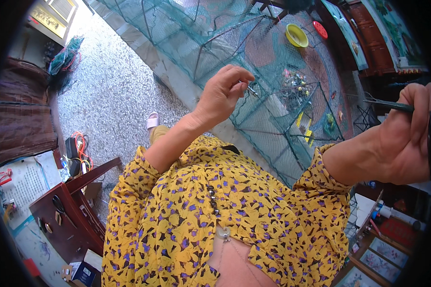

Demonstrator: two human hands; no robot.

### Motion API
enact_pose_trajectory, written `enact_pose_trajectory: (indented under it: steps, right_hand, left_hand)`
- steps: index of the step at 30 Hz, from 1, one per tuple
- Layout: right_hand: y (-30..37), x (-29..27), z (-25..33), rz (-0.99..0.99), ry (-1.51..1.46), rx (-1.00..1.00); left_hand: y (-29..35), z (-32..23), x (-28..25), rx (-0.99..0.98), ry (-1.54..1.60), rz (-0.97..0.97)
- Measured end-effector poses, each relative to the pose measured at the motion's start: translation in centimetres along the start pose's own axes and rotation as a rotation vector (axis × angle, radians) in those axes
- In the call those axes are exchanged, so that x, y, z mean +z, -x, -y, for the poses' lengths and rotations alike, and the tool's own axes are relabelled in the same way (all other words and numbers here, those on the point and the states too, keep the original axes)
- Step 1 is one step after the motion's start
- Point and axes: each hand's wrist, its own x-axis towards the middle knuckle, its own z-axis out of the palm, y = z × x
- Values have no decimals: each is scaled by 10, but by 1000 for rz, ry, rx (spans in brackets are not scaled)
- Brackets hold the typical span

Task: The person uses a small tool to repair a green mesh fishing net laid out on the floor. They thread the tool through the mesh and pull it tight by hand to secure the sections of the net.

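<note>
In front of me lies a green mesh net (268, 119) stretched over dark frame rods, like a folding fish trap. My left hand (223, 93) is raised over its near part, thumb and fingers pinched around a small dark strand-like piece (254, 91); whether this is part of the net I cannot tell. At the far right my right hand (407, 131) is closed around a slim dark-green tool (392, 104) with a thin pointed tip, resembling a netting needle. A fine line seems to run left from its tip. Some of its fingers are cut off by the picture's rim.
A yellow-green basin (297, 36) and a red round lid (320, 29) sit beyond the net. A pile of small mixed pieces (296, 85) shows among the mesh. At left are a tangled green net bundle (66, 60) and a dark red wooden piece (62, 210) with scissors (60, 205).
</note>
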Motion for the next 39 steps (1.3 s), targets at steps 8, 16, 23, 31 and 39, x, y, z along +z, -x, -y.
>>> enact_pose_trajectory:
  steps: [8,16,23,31,39]
  right_hand:
    - [-3,-12,-11,-83,179,131]
    - [43,13,-112,565,1131,311]
    - [68,5,-132,636,1452,440]
    - [75,10,-149,649,1328,463]
    - [84,30,-166,504,1030,570]
  left_hand:
    - [6,-19,-17,6,-110,80]
    - [24,-6,-52,-368,763,-121]
    - [30,5,-31,-449,890,-127]
    - [34,12,-20,-517,857,-169]
    - [43,40,-18,-564,1225,-83]
